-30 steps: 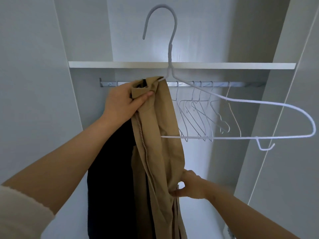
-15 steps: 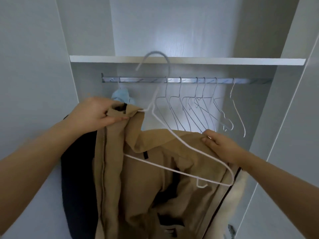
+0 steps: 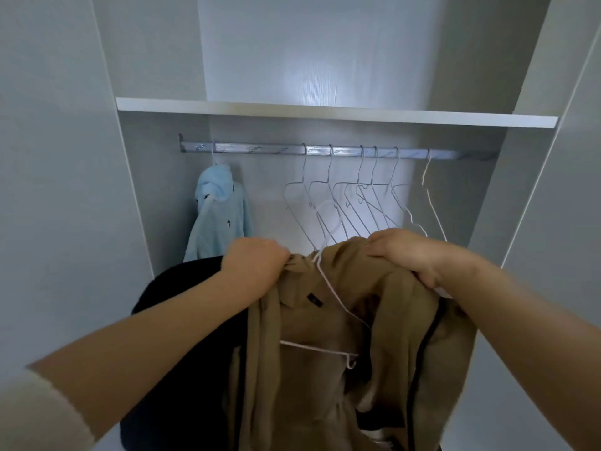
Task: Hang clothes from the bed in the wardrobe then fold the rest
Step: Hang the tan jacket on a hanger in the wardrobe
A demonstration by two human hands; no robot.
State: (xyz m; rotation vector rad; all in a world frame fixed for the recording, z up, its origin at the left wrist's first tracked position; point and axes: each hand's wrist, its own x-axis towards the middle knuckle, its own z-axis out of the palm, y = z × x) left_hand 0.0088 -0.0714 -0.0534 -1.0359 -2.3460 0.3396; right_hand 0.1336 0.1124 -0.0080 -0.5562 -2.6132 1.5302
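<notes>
— Both hands on it?
— Yes. My left hand (image 3: 257,262) bunches the collar of the tan jacket (image 3: 325,372); my right hand (image 3: 406,255) clutches its shoulder over the white hanger (image 3: 338,304), forearms raised, below the wardrobe rail (image 3: 260,148).

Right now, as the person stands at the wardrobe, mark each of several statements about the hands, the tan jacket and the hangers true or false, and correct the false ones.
1. The left hand and the right hand both grip the tan jacket. True.
2. The white wire hanger inside the jacket hooks over the rail. False: it is held below the rail, off it.
3. A light blue garment hangs near the rail's left end. True.
4. The empty hangers on the rail are black. False: they are white wire.
</notes>
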